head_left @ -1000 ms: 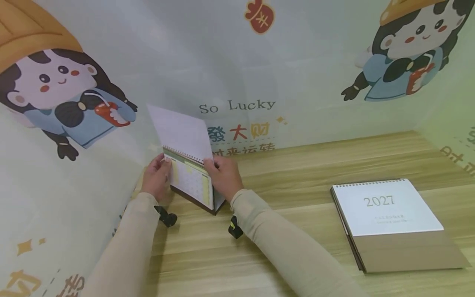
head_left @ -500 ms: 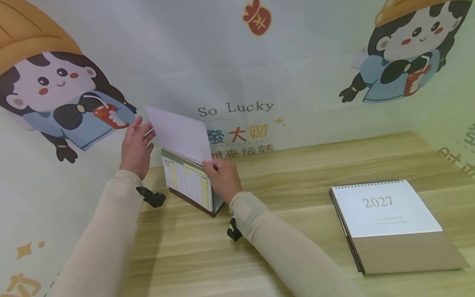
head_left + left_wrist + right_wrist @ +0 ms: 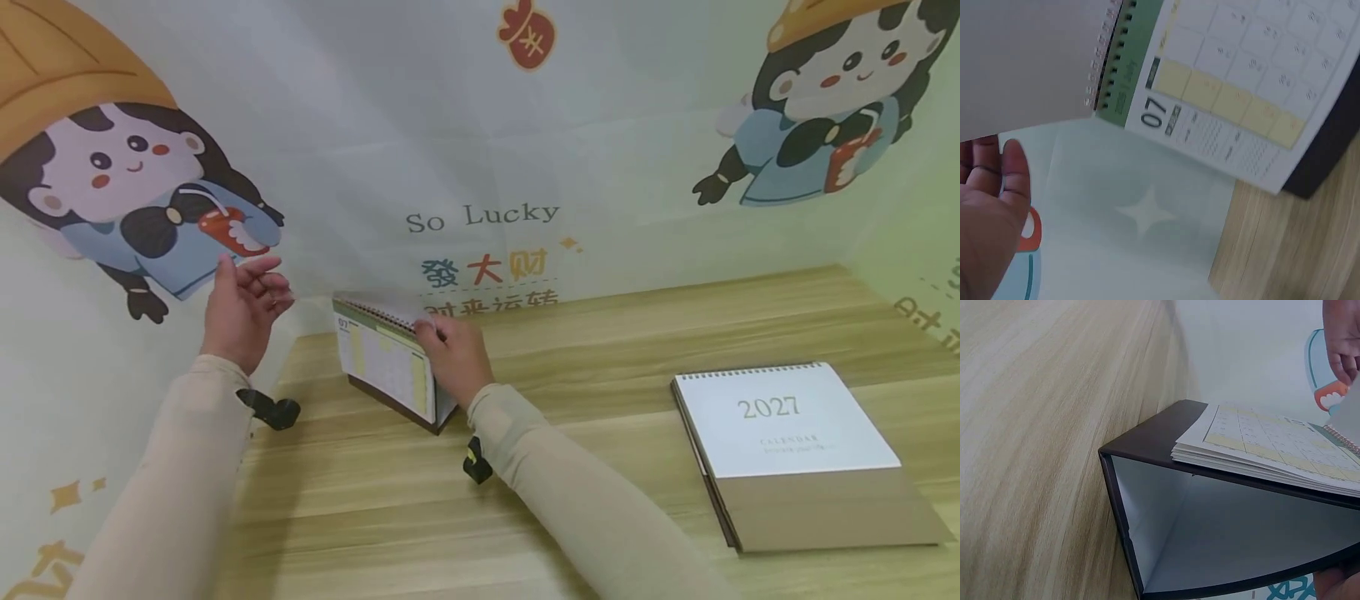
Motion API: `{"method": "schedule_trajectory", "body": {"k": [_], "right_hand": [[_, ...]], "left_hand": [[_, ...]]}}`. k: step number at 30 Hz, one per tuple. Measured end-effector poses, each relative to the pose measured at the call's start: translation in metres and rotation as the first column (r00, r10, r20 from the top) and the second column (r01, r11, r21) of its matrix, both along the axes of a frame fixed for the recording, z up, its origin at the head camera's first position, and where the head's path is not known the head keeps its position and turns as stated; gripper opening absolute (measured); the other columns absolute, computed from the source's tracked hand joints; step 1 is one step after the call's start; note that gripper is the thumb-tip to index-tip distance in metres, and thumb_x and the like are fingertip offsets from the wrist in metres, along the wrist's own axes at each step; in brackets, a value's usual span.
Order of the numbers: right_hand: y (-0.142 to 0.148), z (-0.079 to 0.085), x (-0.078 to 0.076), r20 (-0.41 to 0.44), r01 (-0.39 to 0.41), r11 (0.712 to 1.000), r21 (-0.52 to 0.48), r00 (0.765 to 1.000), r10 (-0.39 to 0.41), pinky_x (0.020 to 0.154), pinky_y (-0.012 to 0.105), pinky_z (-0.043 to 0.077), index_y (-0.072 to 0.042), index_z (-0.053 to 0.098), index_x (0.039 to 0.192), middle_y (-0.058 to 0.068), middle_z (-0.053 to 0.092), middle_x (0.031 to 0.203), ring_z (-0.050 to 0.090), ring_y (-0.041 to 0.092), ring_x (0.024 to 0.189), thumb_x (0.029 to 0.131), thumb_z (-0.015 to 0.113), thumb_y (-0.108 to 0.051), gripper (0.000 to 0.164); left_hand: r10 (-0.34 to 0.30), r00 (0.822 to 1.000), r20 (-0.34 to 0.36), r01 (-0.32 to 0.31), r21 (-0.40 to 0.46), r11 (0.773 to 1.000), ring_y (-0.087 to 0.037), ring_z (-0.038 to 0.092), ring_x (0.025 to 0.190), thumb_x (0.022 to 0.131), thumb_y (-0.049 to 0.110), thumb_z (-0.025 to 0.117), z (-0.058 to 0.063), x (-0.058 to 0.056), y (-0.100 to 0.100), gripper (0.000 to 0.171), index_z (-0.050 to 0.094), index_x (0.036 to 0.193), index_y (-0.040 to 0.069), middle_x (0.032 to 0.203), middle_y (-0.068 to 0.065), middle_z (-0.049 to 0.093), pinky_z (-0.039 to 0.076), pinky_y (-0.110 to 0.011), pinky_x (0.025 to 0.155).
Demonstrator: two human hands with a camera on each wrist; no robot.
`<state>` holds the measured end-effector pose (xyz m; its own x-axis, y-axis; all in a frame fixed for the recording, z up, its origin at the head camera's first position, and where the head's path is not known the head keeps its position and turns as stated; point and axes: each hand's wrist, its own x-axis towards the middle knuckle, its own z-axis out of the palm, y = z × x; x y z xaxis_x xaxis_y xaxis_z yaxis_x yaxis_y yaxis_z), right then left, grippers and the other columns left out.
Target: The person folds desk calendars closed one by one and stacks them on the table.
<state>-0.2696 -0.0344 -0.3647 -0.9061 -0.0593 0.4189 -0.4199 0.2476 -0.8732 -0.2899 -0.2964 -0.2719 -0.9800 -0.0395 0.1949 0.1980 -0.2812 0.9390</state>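
Observation:
A spiral-bound desk calendar (image 3: 386,362) stands tent-like on the table at the left of the head view, its page marked 07 with a green band and yellow cells. My right hand (image 3: 456,354) grips its upper right corner at the binding, thumb at the front. In the left wrist view a blank page (image 3: 1029,62) is turned up past the rings. My left hand (image 3: 246,308) is raised left of the calendar, holding nothing, fingers loosely bent. The right wrist view shows the calendar's dark stand (image 3: 1154,434) from its open side, with a stack of pages (image 3: 1266,450) on its face.
A second desk calendar (image 3: 810,425), with a white 2027 cover and brown lower part, lies at the right of the wooden table (image 3: 585,358). A printed white backdrop (image 3: 615,167) rises right behind and at the left of the standing calendar.
My left hand has let go of the calendar's left edge and moved up and left. The raised blank page has tipped back behind the binding. The right hand keeps its grip.

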Motion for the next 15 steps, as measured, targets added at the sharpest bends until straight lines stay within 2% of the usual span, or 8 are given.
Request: {"method": "schedule_trajectory", "body": {"k": [2,4,6,7,9,11,13,15], "right_hand": [[0.001,0.000,0.000,-0.005,0.006,1.000,0.003,1.000,-0.006,0.051,0.025,0.034,-0.009,0.054,0.067,-0.002,0.043,0.058,0.038,0.010,0.053,0.100,0.055,-0.022,0.036],[0.002,0.000,0.000,-0.007,0.010,1.000,0.007,1.000,-0.010,0.052,0.025,0.035,-0.008,0.068,0.078,-0.002,0.051,0.062,0.038,0.010,0.052,0.101,0.054,-0.022,0.030],[0.002,0.000,0.000,-0.005,0.004,1.000,0.007,1.000,-0.003,0.051,0.024,0.036,-0.008,0.076,0.098,0.001,0.054,0.064,0.037,0.009,0.050,0.101,0.053,-0.022,0.027],[0.003,0.000,0.001,-0.002,0.001,1.000,0.008,1.000,-0.001,0.049,0.024,0.035,-0.009,0.076,0.108,0.001,0.055,0.064,0.035,0.009,0.048,0.101,0.053,-0.022,0.027],[0.002,0.000,0.001,0.001,-0.012,1.000,0.007,1.000,0.012,0.046,0.024,0.033,-0.010,0.073,0.118,0.001,0.055,0.062,0.032,0.009,0.045,0.102,0.052,-0.022,0.029],[0.002,-0.001,0.001,0.005,-0.025,1.000,0.007,1.000,0.025,0.045,0.025,0.032,-0.011,0.072,0.122,0.001,0.049,0.057,0.029,0.009,0.043,0.103,0.052,-0.023,0.030],[0.002,-0.001,0.001,0.004,-0.026,1.000,0.009,1.000,0.026,0.044,0.024,0.031,-0.011,0.072,0.121,-0.002,0.050,0.056,0.029,0.009,0.043,0.103,0.052,-0.023,0.030],[0.002,-0.001,0.000,0.002,-0.024,1.000,0.011,1.000,0.024,0.045,0.025,0.031,-0.012,0.073,0.120,-0.002,0.051,0.056,0.029,0.009,0.043,0.103,0.052,-0.023,0.029]], "left_hand": [[-0.075,0.997,0.029,0.076,-0.061,0.995,-0.016,0.062,0.083,0.104,0.057,0.029,0.000,0.002,-0.006,0.061,0.063,0.119,0.009,0.093,-0.003,0.066,0.049,-0.027,0.085],[-0.112,0.991,0.077,0.124,-0.170,0.978,-0.016,0.062,0.083,0.102,0.061,0.028,0.000,0.002,-0.011,0.063,0.064,0.119,0.012,0.098,-0.002,0.065,0.049,-0.026,0.083],[-0.108,0.985,0.132,0.147,-0.337,0.930,-0.015,0.062,0.084,0.101,0.063,0.027,0.000,0.001,-0.013,0.066,0.059,0.125,0.011,0.109,-0.005,0.060,0.049,-0.025,0.082],[-0.094,0.984,0.152,0.153,-0.447,0.881,-0.014,0.062,0.085,0.101,0.063,0.026,-0.001,0.001,-0.012,0.068,0.056,0.130,0.010,0.115,-0.008,0.058,0.049,-0.024,0.082],[-0.051,0.982,0.179,0.158,-0.654,0.740,-0.017,0.060,0.090,0.102,0.063,0.025,-0.002,0.001,-0.007,0.073,0.047,0.140,0.005,0.128,-0.015,0.051,0.049,-0.026,0.083],[-0.016,0.982,0.189,0.165,-0.811,0.561,-0.024,0.058,0.102,0.102,0.061,0.025,-0.003,0.001,0.002,0.077,0.037,0.148,0.001,0.139,-0.022,0.043,0.049,-0.035,0.090],[-0.004,0.987,0.163,0.152,-0.908,0.389,-0.036,0.052,0.118,0.103,0.060,0.025,-0.004,0.001,0.013,0.079,0.032,0.151,-0.001,0.147,-0.027,0.038,0.044,-0.049,0.099],[-0.001,0.991,0.131,0.127,-0.959,0.255,-0.045,0.039,0.132,0.103,0.059,0.026,-0.006,0.000,0.025,0.077,0.031,0.153,0.000,0.151,-0.028,0.034,0.034,-0.059,0.105]]}}
